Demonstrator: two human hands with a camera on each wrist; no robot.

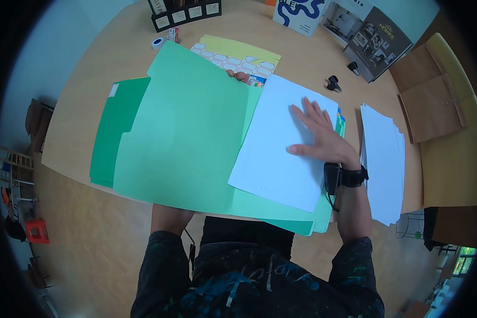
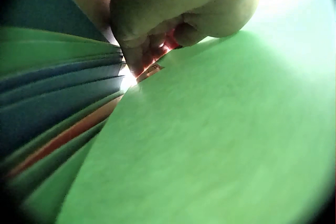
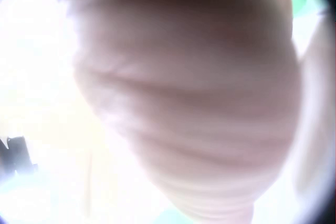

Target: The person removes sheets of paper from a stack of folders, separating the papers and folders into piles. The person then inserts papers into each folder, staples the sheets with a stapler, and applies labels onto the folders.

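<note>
A light green file folder (image 1: pixel 183 127) lies opened out, its left flap raised over my left forearm. My left hand (image 2: pixel 184 8) is behind that flap, and its fingertips show over the top edge in the head view. In the left wrist view its curled fingers grip the folder close to the fold. White paper sheets (image 1: pixel 270 159) lie on the folder's right half. My right hand (image 1: pixel 323 135) rests flat on them, fingers spread and thumb out to the left. Its palm fills most of the right wrist view.
A darker green folder (image 1: pixel 116 132) sits under the left flap. Right of the folder is a pile of white sheets (image 1: pixel 384 164). Yellow sheets with printed labels (image 1: pixel 238 55), tape (image 1: pixel 158 43), black clips (image 1: pixel 333 84), a black rack (image 1: pixel 185 15) and standing books (image 1: pixel 379 42) are farther back.
</note>
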